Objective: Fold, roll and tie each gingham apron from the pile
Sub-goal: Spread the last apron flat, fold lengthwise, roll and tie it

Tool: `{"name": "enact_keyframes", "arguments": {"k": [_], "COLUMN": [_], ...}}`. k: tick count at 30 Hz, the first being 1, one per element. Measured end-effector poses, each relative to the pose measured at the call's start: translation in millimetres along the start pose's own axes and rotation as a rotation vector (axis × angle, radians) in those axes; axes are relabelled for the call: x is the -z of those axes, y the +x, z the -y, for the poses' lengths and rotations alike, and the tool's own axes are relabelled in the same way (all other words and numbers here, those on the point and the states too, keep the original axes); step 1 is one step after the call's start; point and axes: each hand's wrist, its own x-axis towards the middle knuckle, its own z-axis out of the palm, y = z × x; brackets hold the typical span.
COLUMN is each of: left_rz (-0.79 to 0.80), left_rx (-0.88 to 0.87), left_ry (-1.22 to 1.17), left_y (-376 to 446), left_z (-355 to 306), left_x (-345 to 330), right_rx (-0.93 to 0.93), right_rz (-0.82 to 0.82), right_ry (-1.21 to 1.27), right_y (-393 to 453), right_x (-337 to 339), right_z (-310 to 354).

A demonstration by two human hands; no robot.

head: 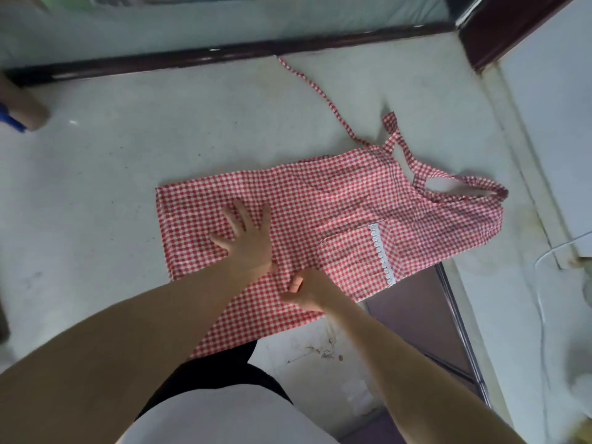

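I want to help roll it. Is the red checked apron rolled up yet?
No. The apron lies spread flat, its strap trailing loose.

Single head-worn wide-angle view, looking steeply down, close over pale floor (pixel 112 174), forearms entering from below

**What the view hides**

The apron (pixel 320 219) drops over the table's near edge, its lower end lost behind the left forearm. A brown, blue-marked object (pixel 19 107) is cut by the left edge. The right hand (pixel 307 290) covers its fingertips; whether they pinch cloth is unclear.
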Motion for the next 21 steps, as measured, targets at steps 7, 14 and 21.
{"name": "enact_keyframes", "arguments": {"k": [7,14,21], "left_rz": [-0.049,-0.089,0.023], "left_rx": [-0.068,0.019,0.098], "left_ry": [-0.038,-0.2,-0.188], "left_y": [5.9,24.0,24.6], "left_z": [14.6,50.6,48.9], "left_x": [28.0,34.3,27.5], "right_rx": [0.055,0.298,0.215], "right_rz": [-0.561,-0.682,-0.236], "right_ry": [0.038,-0.188,-0.578], "right_y": [33.2,72.8,102.2], "right_x": [109.7,205.3,254.2], "right_z": [-13.0,-14.3,1.9]}}
